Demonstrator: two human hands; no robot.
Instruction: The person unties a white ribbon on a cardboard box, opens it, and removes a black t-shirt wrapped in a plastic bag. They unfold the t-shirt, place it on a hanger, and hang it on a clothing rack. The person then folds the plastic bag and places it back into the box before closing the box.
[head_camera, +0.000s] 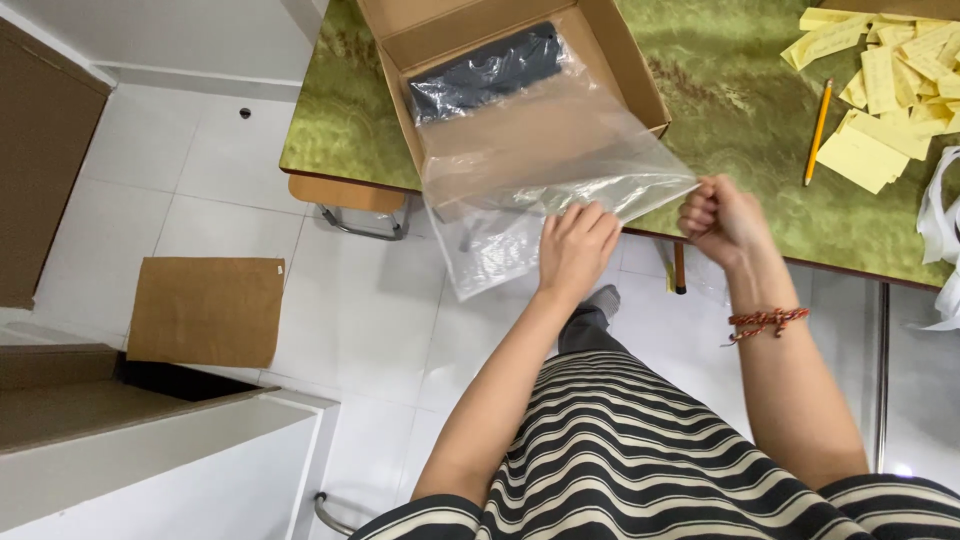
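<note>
**Plastic bag stretched between two hands at the table's near edge**

Plastic bag (545, 170), clear and glossy, hangs in the air over the near edge of the green marbled table (730, 110), held out between both hands. Its long axis runs roughly left to right, tilted a little so the right end sits farther than the left. The far part of the sheet drapes over the near wall of the open cardboard box (625, 70); the near left corner sags below the table edge, in front of the white tiled floor.

The left hand (577, 248) lies flat against the near edge of the bag, fingers spread forward and pressed on the film, thumb side hidden; it grips or pins the plastic rather than standing free. The right hand (722, 218) is closed into a fist around the bag's right corner, pinching the film tight, with a red beaded bracelet (766, 321) at the wrist.

Inside the box, at its far left, lies a dark flat item in a plastic wrap (487, 70), its length slanting from near left to far right. On the table to the far right lie scattered yellow paper slips (890, 80) and a yellow pencil (818, 118), which points near to far. White crumpled paper (940, 215) sits at the right edge. On the floor to the left rests a flat cardboard piece (207, 310), just beside a larger open carton (90, 395).
</note>
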